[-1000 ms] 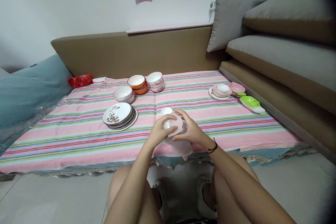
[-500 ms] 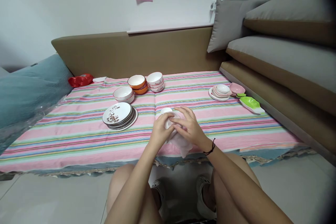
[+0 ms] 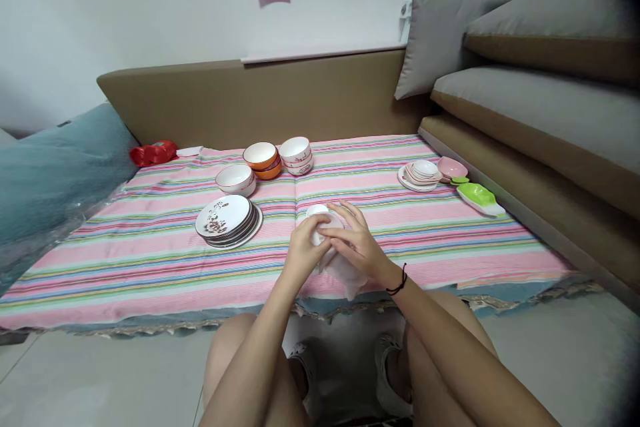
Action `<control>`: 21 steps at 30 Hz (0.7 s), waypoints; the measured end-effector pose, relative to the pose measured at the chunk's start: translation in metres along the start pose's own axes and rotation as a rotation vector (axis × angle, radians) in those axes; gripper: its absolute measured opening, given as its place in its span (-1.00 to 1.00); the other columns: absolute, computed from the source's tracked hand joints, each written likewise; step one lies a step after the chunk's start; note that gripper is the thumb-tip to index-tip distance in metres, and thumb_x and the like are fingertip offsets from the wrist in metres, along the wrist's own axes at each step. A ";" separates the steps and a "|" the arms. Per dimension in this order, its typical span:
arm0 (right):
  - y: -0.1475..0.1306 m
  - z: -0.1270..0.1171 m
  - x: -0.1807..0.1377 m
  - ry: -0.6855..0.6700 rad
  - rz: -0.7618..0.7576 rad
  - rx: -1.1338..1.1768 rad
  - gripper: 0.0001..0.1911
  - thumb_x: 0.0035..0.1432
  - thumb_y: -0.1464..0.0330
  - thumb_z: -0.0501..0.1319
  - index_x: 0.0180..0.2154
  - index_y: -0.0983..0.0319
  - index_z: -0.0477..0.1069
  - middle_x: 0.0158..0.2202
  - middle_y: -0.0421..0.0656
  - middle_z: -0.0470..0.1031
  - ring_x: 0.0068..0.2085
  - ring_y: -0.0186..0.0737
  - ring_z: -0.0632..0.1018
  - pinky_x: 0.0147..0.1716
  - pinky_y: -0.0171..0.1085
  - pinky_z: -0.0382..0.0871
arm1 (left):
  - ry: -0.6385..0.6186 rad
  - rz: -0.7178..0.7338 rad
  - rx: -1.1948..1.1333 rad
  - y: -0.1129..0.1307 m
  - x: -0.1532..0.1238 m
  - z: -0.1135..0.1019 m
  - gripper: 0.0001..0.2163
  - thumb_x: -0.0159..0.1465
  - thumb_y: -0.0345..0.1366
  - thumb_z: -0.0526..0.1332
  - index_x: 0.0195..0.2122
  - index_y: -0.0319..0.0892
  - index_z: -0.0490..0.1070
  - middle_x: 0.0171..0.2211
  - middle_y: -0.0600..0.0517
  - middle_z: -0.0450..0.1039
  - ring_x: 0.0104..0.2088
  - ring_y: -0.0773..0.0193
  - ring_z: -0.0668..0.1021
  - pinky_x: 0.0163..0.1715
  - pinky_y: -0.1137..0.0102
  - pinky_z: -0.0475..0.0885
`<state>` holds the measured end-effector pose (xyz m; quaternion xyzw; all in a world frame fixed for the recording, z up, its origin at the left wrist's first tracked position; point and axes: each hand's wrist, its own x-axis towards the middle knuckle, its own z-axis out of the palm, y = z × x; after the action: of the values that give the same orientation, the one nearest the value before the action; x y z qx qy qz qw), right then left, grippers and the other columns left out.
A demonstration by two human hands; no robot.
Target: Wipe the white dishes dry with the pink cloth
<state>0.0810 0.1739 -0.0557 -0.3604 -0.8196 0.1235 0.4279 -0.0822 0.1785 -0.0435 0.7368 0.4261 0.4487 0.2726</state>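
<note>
Holds a small, round, white bowl and a thin, pale pinkish-white cloth between both bare hands, above the near part of a pink, striped fabric cover. Curls the left hand closely around the bowl's left side; lays the right hand over the cloth with fingers partly spread and gripping lightly. Lets the cloth droop, with its long axis running toward the knees and slightly right. Has a second small, white, round bowl just beyond the fingertips, and well to the left a stack of white, brown-flowered round plates; far right, a green and white leaf-shaped dish. Cannot tell which way the held bowl's mouth faces, behind fingers and cloth. Sees grey cushions only in part, cut off at the right edge.
</note>
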 end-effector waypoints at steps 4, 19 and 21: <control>0.000 -0.005 0.002 0.259 0.161 0.061 -0.74 0.24 0.33 0.08 -0.07 0.17 0.42 0.01 -0.05 0.39 0.07 -0.11 0.36 0.09 -0.07 0.23 | 0.039 -0.011 0.010 -0.004 0.001 0.002 -0.78 0.08 -0.43 0.23 -0.22 -0.15 0.37 -0.19 -0.01 0.48 -0.12 0.18 0.50 -0.05 0.29 0.35; 0.010 0.004 -0.003 0.091 0.423 0.050 -0.84 0.13 0.27 0.16 -0.41 0.22 0.32 -0.56 -0.31 0.19 -0.53 -0.38 0.24 -0.51 -0.37 0.10 | -0.048 0.015 0.075 -0.006 -0.004 0.014 -0.79 0.14 -0.49 0.16 -0.21 -0.14 0.39 -0.20 0.01 0.48 -0.13 0.23 0.49 -0.09 0.34 0.36; 0.008 0.003 -0.002 0.184 0.362 -0.007 -0.83 0.11 0.31 0.16 -0.24 0.23 0.35 -0.41 -0.23 0.32 -0.45 -0.34 0.32 -0.40 -0.35 0.20 | -0.040 0.004 0.070 -0.006 -0.003 0.014 -0.78 0.13 -0.49 0.18 -0.20 -0.14 0.39 -0.20 0.02 0.49 -0.13 0.23 0.50 -0.08 0.33 0.36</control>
<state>0.0836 0.1786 -0.0627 -0.5133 -0.6991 0.1620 0.4707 -0.0729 0.1786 -0.0558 0.7554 0.4348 0.4191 0.2542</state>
